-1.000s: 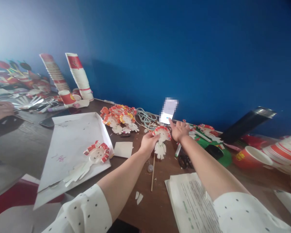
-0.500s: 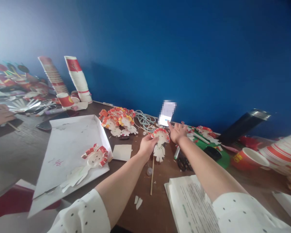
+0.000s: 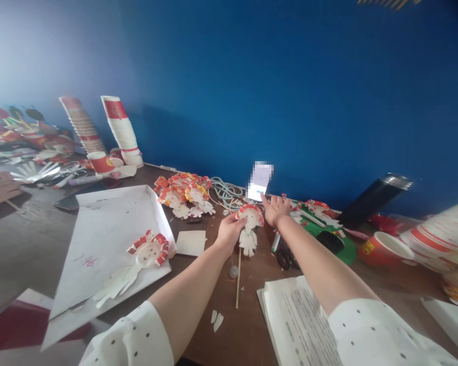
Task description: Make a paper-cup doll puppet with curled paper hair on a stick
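My left hand [image 3: 229, 234] is closed on a paper doll [image 3: 249, 238], pinching it by its round head. The doll has a white face and body and a red-and-white frilled headdress. Below the doll runs a thin wooden stick [image 3: 238, 284]; I cannot tell whether the two are joined. My right hand [image 3: 278, 209] holds nothing, its fingers apart and one stretched out to the lit screen of a phone [image 3: 257, 192] propped against the wall. Part of the screen is blurred. Behind my left hand lies a heap of similar paper dolls [image 3: 186, 190].
At left, a white box lid [image 3: 110, 223] bears a larger paper doll [image 3: 149, 251]. Printed sheets [image 3: 295, 315] lie in front. Paper cup stacks [image 3: 122, 129], a dark flask [image 3: 376, 199], a red cup [image 3: 385, 249] and black scissors [image 3: 286, 258] stand or lie around. Another person's hand [image 3: 0, 188] is far left.
The doll in my left hand has turned slightly, and green marks now show on its body. My right hand stays at the phone. The view has shifted a little.
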Demonstrator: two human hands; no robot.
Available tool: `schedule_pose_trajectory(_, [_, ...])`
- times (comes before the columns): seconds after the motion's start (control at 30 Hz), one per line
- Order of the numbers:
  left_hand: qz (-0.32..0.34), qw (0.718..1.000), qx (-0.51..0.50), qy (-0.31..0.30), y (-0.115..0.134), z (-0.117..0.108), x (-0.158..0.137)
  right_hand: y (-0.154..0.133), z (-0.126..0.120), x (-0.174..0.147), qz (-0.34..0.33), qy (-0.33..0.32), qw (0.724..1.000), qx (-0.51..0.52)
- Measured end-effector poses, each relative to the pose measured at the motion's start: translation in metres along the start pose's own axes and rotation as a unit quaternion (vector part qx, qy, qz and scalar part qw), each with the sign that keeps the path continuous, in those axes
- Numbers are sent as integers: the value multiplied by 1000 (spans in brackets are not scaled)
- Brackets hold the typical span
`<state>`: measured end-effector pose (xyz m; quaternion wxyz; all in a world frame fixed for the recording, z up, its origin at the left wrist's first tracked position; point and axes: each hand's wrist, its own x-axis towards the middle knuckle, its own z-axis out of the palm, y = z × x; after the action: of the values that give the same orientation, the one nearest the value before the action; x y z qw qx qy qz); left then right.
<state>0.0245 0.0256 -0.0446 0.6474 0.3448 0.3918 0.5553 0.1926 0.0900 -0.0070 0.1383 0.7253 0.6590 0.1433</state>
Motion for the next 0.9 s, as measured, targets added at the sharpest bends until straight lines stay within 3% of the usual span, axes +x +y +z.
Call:
schedule_pose_trajectory(0.67, [-8, 1000, -25, -10, 2, 2, 0, -3, 3, -8, 10, 7, 1000, 16])
schedule_pose_trajectory(0.9, [-5, 1000, 5, -1, -1, 0, 2, 0, 7, -5, 29, 61, 997, 46])
